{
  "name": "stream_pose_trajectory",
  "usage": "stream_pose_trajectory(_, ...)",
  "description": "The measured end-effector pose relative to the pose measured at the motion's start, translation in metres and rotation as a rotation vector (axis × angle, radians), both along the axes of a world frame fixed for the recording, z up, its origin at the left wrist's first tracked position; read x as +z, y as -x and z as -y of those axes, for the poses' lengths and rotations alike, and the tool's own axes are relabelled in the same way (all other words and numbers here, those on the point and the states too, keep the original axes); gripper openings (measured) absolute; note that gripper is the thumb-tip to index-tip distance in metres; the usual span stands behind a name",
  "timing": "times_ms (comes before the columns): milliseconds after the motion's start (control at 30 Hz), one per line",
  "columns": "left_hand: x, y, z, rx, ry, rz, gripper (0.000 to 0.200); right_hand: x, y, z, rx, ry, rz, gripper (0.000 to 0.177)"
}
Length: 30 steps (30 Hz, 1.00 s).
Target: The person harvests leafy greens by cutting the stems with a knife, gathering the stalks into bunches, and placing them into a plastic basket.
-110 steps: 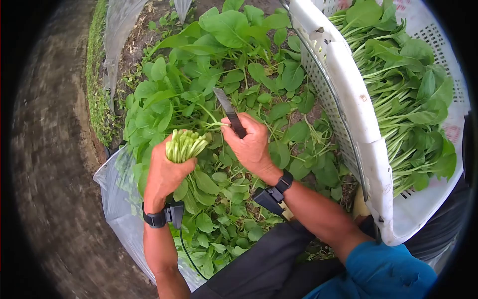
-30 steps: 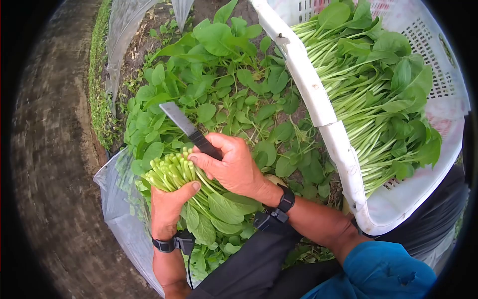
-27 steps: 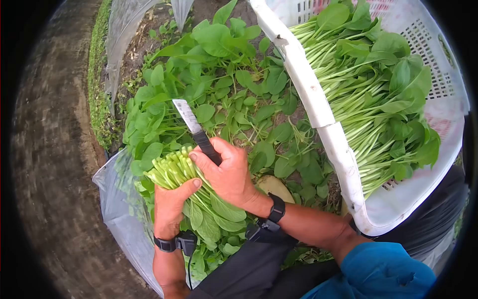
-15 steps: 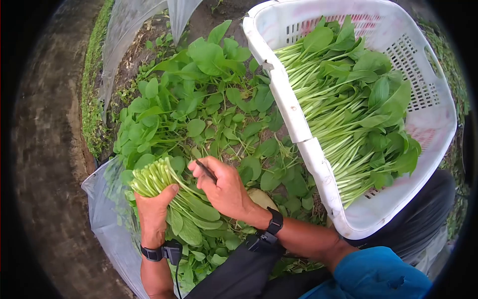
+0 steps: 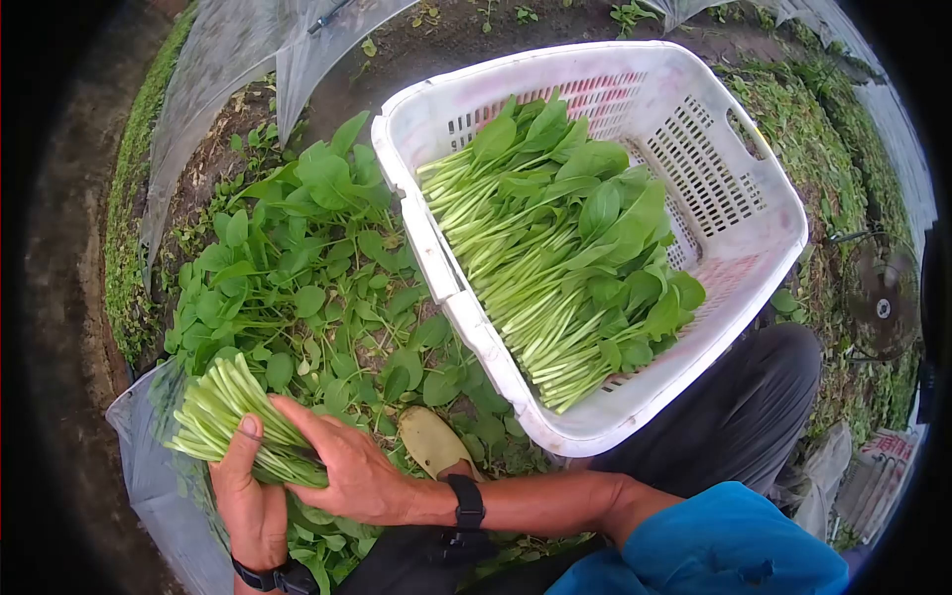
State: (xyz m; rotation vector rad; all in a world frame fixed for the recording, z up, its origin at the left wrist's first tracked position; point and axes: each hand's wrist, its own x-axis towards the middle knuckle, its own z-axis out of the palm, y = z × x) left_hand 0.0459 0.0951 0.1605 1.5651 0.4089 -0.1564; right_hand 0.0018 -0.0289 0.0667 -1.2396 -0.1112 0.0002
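Observation:
At the lower left, my left hand (image 5: 250, 496) is closed round a bunch of cut greens (image 5: 238, 412), its pale stems pointing up and left. My right hand (image 5: 347, 466) wraps the same bunch from the right side, fingers closed. A small dark part of a tool shows between the right hand and the stems; most of it is hidden. The white plastic basket (image 5: 451, 288) stands at upper middle and holds a thick layer of greens (image 5: 565, 238), their stems toward the left and leaves toward the right.
Leafy plants (image 5: 297, 248) grow in the soil left of the basket. Clear plastic sheeting (image 5: 223, 89) lies along the left. A tan shoe (image 5: 431, 441) is below the basket, and a dark-clothed knee (image 5: 764, 387) is beside it. A round fan-like object (image 5: 883, 307) is at right.
The view has shifted right, so the basket and plants appear further left. My right hand has come down onto the bunch, which both hands now hold.

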Motion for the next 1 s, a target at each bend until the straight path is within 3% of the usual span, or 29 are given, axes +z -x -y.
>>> stream_pose_trajectory(67,0.011,0.008,0.007,-0.112,0.094,0.028,0.065,0.023,0.008,0.024,0.014,-0.245,-0.135,0.091)
stream_pose_trajectory(100,0.014,0.011,0.010,-0.114,0.106,0.032,0.065,0.032,0.012,0.039,0.012,-0.232,-0.131,0.091)
stream_pose_trajectory(167,0.023,0.011,0.018,-0.230,0.356,0.108,0.071,0.049,0.017,0.069,-0.034,-0.176,-0.222,0.091)
stream_pose_trajectory(233,0.035,0.002,0.037,-0.328,0.333,0.113,0.081,0.066,0.021,0.107,0.036,-0.439,-0.325,0.092)
stream_pose_trajectory(267,0.037,-0.001,0.040,-0.347,0.174,0.148,0.085,0.077,0.024,0.131,0.018,-0.481,-0.357,0.094)
stream_pose_trajectory(300,0.039,-0.004,0.041,-0.363,0.014,0.181,0.090,0.091,0.026,0.155,-0.114,-0.376,-0.341,0.075)
stream_pose_trajectory(367,0.035,-0.019,0.029,-0.496,-0.162,-0.043,0.092,0.133,0.026,0.220,-0.114,-0.530,-0.346,0.077)
stream_pose_trajectory(433,0.007,-0.018,0.013,-0.857,-1.104,0.290,0.097,0.155,0.031,0.266,-0.325,-0.358,-0.230,0.054)
stream_pose_trajectory(467,-0.005,-0.015,0.008,-0.960,-1.418,0.504,0.098,0.152,0.028,0.288,-0.426,-0.237,-0.131,0.050)
stream_pose_trajectory(500,-0.001,-0.015,0.011,-0.962,-1.417,0.503,0.098,0.165,0.028,0.308,-0.497,-0.035,-0.044,0.048)
stream_pose_trajectory(567,0.010,-0.016,0.022,-0.979,-1.334,-0.248,0.091,0.175,0.027,0.353,-0.543,0.339,0.026,0.052)
stream_pose_trajectory(633,0.001,-0.012,0.001,-0.962,-1.273,-0.109,0.082,0.176,0.030,0.398,-0.566,0.784,0.122,0.075)
stream_pose_trajectory(700,-0.001,-0.009,-0.008,-0.929,-1.403,0.178,0.083,0.166,0.031,0.424,-0.459,1.006,0.310,0.088)
stream_pose_trajectory(833,0.008,-0.005,-0.017,-0.913,-1.383,0.092,0.077,0.148,0.016,0.424,0.090,1.431,0.642,0.101)
stream_pose_trajectory(900,0.015,-0.001,-0.013,-0.923,-1.362,0.001,0.075,0.131,0.011,0.404,0.394,1.478,0.499,0.107)
stream_pose_trajectory(1000,0.018,0.010,-0.018,-0.933,-1.323,-0.096,0.071,0.089,0.001,0.386,0.637,1.358,0.523,0.107)
